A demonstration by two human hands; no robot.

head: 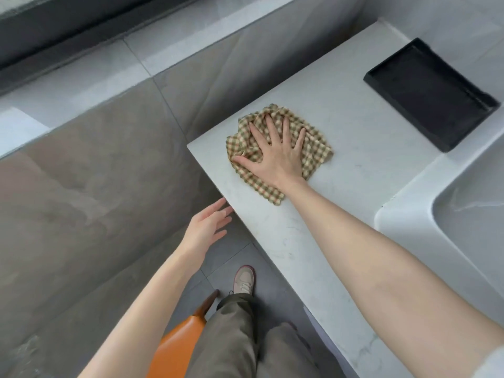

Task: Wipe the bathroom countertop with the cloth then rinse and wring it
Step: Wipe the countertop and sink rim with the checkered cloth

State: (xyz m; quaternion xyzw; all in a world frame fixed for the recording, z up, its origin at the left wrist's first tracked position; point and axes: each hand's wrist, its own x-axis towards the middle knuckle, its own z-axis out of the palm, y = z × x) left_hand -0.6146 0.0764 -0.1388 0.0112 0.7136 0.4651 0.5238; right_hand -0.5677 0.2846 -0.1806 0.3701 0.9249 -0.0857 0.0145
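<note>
A checked beige, green and red cloth [317, 152] lies crumpled on the white marble countertop [362, 148], near its left end. My right hand [275, 155] presses flat on the cloth with fingers spread, palm down. My left hand [208, 226] hovers open off the counter's front left corner, fingertips close to the edge, holding nothing. The white sink basin [469, 214] sits at the right edge of the view.
A black rectangular tray [431, 94] rests on the counter at the back right, beside the sink. Grey tiled wall and floor lie to the left. An orange object [177, 347] sits by my leg, and my shoe [244, 279] is on the floor under the counter edge.
</note>
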